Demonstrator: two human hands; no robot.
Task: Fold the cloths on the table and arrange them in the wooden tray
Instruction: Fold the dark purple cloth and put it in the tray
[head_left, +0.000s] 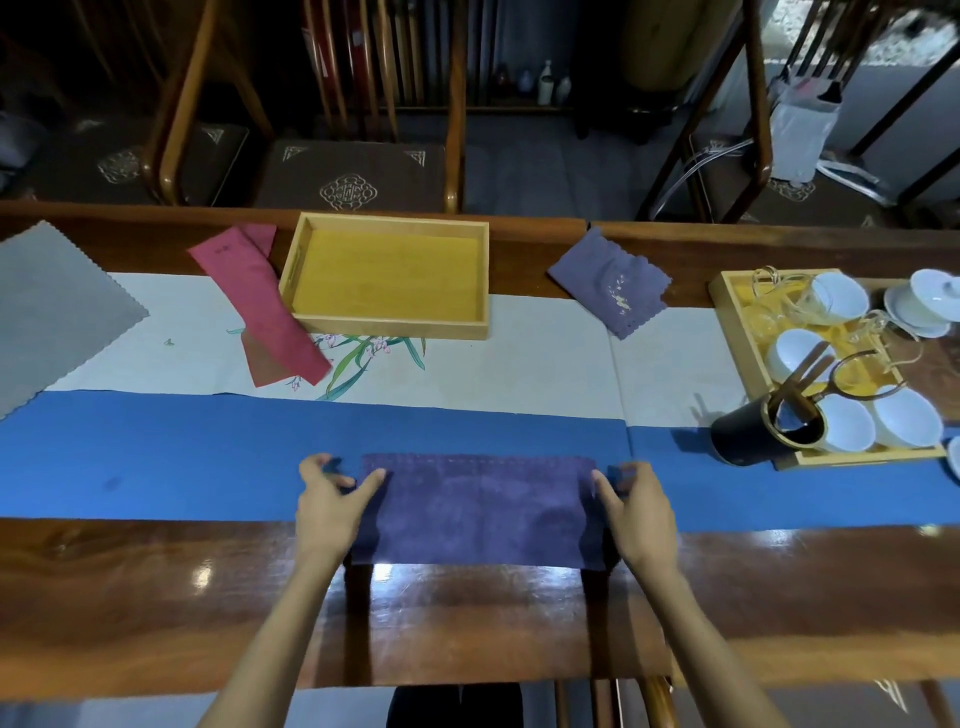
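Note:
A dark purple cloth lies spread flat in front of me, half on the blue runner and half on the bare wood. My left hand pinches its left edge and my right hand pinches its right edge. The wooden tray stands behind it with nothing inside. A long red cloth lies left of the tray, leaning on its corner. A lilac embroidered cloth rests to the tray's right. A grey cloth lies at the far left.
A second tray at the right holds white cups, glassware and a dark holder with tea tools. A white lidded bowl sits beside it. Wooden chairs stand behind the table. A white and blue runner covers the tabletop.

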